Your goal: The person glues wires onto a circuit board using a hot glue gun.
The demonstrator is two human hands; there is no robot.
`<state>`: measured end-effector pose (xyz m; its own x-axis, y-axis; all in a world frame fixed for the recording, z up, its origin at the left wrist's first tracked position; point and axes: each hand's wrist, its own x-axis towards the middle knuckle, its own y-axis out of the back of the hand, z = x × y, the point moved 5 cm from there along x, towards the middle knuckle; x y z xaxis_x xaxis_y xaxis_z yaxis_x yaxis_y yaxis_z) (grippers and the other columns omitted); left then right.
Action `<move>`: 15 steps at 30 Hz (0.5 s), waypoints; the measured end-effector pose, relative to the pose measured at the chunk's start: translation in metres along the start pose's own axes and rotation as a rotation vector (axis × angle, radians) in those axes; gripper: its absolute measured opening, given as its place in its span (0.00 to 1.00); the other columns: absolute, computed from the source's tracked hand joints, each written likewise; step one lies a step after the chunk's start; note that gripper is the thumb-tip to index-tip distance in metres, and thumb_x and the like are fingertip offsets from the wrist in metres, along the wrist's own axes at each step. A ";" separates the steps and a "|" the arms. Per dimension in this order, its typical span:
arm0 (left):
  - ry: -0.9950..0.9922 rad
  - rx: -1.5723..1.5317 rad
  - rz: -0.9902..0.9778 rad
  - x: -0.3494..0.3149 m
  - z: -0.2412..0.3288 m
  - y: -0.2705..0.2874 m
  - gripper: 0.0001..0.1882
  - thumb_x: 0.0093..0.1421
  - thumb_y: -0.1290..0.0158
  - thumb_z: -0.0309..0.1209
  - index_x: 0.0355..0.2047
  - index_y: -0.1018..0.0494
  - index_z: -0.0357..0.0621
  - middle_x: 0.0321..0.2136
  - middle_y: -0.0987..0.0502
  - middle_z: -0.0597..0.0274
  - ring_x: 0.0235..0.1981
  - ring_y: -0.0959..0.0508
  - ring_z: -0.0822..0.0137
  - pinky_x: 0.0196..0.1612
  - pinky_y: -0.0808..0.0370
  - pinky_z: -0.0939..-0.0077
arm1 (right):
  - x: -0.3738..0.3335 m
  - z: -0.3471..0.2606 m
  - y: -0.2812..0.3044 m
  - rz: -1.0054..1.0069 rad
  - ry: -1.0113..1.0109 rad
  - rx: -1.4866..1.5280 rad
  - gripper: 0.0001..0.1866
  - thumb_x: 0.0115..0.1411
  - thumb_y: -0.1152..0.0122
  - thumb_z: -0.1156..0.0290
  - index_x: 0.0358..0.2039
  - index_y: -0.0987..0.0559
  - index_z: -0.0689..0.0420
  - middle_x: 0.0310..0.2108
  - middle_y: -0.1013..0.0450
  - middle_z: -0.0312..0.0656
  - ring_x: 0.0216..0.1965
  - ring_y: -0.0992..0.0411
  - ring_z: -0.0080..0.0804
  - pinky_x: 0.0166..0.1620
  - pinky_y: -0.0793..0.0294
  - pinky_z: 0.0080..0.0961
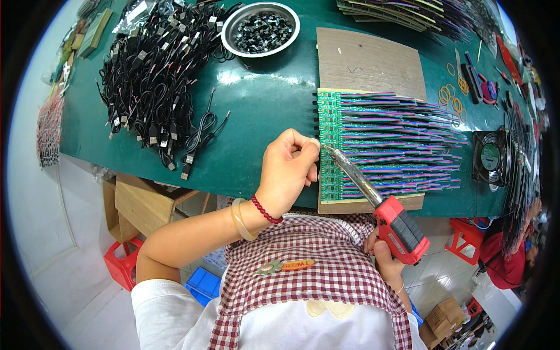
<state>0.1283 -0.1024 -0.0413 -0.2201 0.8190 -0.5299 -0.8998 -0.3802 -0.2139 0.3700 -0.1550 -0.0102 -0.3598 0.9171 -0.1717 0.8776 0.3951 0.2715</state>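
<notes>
My right hand grips the red and black handle of a soldering iron. The iron's tip reaches the left part of a row of green circuit boards, close to my left fingertips. My left hand is pinched closed at the boards' left edge, where small black parts stick out; whatever lies between its fingers is too small to make out. Bundles of multicoloured wires run from the boards to the right. A wooden board lies underneath them.
Black USB cables form a big pile at the left. Behind my hands stands a metal bowl of small black parts. More wired boards are stacked at the back. To the right are rubber bands, pliers and a black fan.
</notes>
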 end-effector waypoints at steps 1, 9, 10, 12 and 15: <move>-0.002 -0.003 -0.002 0.000 0.000 0.000 0.07 0.58 0.52 0.28 0.25 0.36 0.40 0.18 0.31 0.66 0.14 0.33 0.80 0.16 0.37 0.87 | 0.001 -0.001 0.000 0.003 -0.001 0.025 0.17 0.56 0.44 0.64 0.37 0.32 0.66 0.19 0.35 0.40 0.20 0.37 0.24 0.24 0.36 0.21; -0.012 -0.018 -0.003 0.000 0.000 0.000 0.06 0.57 0.53 0.27 0.25 0.36 0.40 0.18 0.31 0.66 0.14 0.33 0.80 0.16 0.37 0.87 | -0.002 0.005 0.003 0.043 -0.056 0.028 0.13 0.53 0.43 0.67 0.32 0.28 0.64 0.20 0.32 0.39 0.21 0.34 0.26 0.26 0.34 0.22; -0.014 -0.015 -0.005 0.000 0.001 0.000 0.06 0.57 0.53 0.27 0.25 0.36 0.40 0.18 0.31 0.66 0.14 0.33 0.80 0.16 0.37 0.87 | -0.004 0.006 0.001 -0.017 -0.007 -0.009 0.17 0.56 0.45 0.65 0.38 0.33 0.66 0.19 0.35 0.40 0.20 0.37 0.25 0.25 0.35 0.22; -0.016 -0.018 -0.002 0.000 0.002 0.000 0.06 0.57 0.53 0.27 0.25 0.35 0.40 0.18 0.31 0.66 0.14 0.33 0.80 0.16 0.37 0.87 | -0.005 0.005 0.001 -0.004 -0.024 0.028 0.18 0.56 0.45 0.65 0.40 0.33 0.66 0.19 0.35 0.40 0.20 0.37 0.25 0.25 0.35 0.22; -0.014 -0.019 -0.002 0.000 0.001 0.000 0.06 0.57 0.52 0.27 0.25 0.35 0.40 0.18 0.32 0.66 0.14 0.33 0.80 0.16 0.37 0.87 | -0.007 0.005 0.000 0.033 -0.054 0.094 0.20 0.56 0.45 0.66 0.44 0.34 0.66 0.18 0.36 0.40 0.20 0.38 0.25 0.26 0.35 0.23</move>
<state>0.1283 -0.1017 -0.0405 -0.2240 0.8257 -0.5177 -0.8930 -0.3866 -0.2302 0.3747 -0.1619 -0.0139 -0.3148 0.9243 -0.2160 0.9154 0.3558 0.1884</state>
